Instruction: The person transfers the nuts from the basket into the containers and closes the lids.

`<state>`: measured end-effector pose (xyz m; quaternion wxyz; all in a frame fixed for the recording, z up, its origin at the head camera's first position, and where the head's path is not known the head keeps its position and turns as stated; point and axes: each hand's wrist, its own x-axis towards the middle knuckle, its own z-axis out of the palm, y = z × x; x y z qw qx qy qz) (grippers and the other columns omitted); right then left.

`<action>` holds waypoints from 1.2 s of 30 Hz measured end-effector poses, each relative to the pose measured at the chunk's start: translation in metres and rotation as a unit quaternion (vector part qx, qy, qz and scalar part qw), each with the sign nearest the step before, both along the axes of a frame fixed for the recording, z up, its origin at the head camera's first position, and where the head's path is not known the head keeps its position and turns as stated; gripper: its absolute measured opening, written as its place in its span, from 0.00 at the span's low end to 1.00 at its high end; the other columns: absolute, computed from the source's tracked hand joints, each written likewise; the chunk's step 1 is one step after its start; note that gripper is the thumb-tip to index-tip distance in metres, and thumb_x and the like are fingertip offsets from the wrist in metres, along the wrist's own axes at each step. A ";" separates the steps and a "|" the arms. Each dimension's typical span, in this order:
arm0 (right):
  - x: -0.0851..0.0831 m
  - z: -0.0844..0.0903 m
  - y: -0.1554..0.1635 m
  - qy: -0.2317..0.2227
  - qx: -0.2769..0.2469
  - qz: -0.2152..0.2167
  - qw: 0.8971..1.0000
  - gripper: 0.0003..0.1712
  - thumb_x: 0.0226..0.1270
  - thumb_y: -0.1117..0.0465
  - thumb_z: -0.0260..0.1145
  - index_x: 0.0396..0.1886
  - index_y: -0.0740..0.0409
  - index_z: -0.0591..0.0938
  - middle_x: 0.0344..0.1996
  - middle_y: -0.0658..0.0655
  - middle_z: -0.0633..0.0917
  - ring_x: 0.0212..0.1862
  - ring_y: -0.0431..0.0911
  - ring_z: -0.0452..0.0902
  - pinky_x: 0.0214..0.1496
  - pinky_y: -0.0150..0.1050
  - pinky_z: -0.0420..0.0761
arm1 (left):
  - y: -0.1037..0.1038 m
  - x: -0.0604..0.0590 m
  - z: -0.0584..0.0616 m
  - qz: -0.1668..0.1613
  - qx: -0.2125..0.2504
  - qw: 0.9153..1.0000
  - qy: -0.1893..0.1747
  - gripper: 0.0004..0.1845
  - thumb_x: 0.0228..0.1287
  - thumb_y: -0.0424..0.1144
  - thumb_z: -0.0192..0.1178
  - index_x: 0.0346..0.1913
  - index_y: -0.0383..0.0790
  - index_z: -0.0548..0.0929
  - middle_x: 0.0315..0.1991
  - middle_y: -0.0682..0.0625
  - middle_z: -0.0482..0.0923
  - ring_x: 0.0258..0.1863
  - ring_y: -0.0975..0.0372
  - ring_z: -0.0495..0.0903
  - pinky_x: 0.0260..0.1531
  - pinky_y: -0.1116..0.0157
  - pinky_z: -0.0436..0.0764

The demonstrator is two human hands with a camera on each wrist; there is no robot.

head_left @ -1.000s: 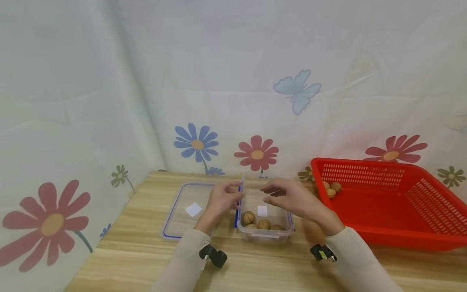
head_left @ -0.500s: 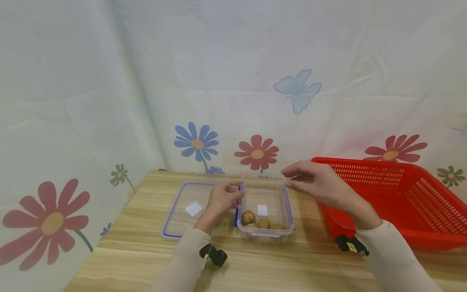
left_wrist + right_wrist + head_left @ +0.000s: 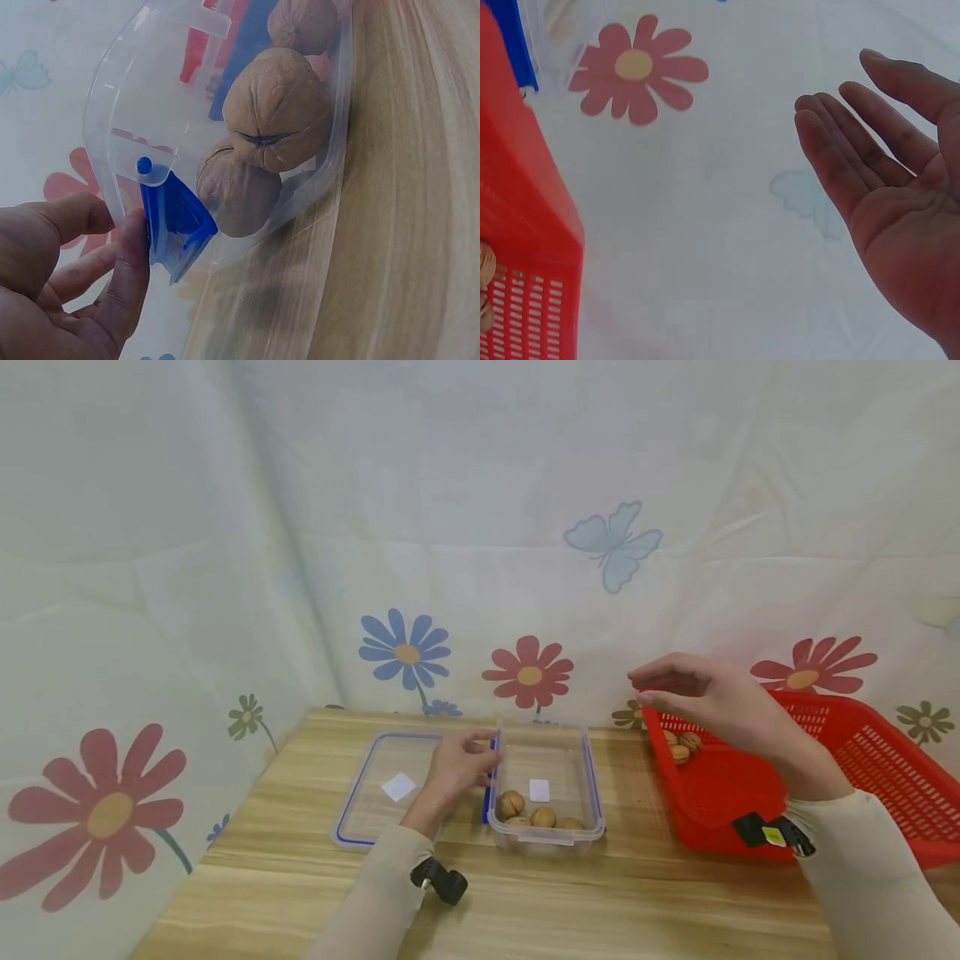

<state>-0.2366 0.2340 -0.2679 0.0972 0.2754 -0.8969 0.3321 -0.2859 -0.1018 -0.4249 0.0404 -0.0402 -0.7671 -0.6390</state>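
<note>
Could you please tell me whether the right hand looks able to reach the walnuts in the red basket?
Probably yes: the right hand is empty and raised near the red basket, whose top is open, and in the head view nothing covers the walnuts in its far left corner.

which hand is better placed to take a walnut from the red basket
Probably the right hand: it looks empty and appears close to the walnuts in the red basket. The left hand is farther off, touching the left side of the clear container.
</note>
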 end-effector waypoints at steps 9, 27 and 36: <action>-0.021 0.005 0.031 -0.025 0.000 -0.058 0.998 0.26 0.77 0.51 0.70 0.69 0.56 0.82 0.60 0.59 0.87 0.58 0.52 0.84 0.51 0.22 0.82 | 0.000 -0.001 0.000 -0.002 0.003 1.000 -0.001 0.21 0.67 0.27 0.70 0.62 0.31 0.85 0.43 0.36 0.87 0.27 0.56 0.88 0.29 0.61 0.92; -0.071 -0.027 0.071 -0.110 -0.004 -0.096 0.989 0.33 0.80 0.49 0.66 0.75 0.62 0.74 0.69 0.68 0.78 0.65 0.62 0.76 0.69 0.65 0.78 | -0.001 -0.001 -0.001 -0.003 -0.007 1.000 -0.006 0.22 0.68 0.28 0.70 0.63 0.30 0.84 0.43 0.36 0.86 0.26 0.56 0.88 0.29 0.62 0.92; -0.085 -0.045 0.085 -0.119 0.029 -0.106 0.987 0.31 0.78 0.53 0.69 0.72 0.65 0.76 0.65 0.71 0.80 0.62 0.66 0.77 0.65 0.67 0.80 | 0.000 0.000 0.000 -0.005 -0.013 1.000 -0.001 0.21 0.68 0.28 0.70 0.63 0.31 0.84 0.43 0.37 0.86 0.31 0.56 0.88 0.30 0.62 0.92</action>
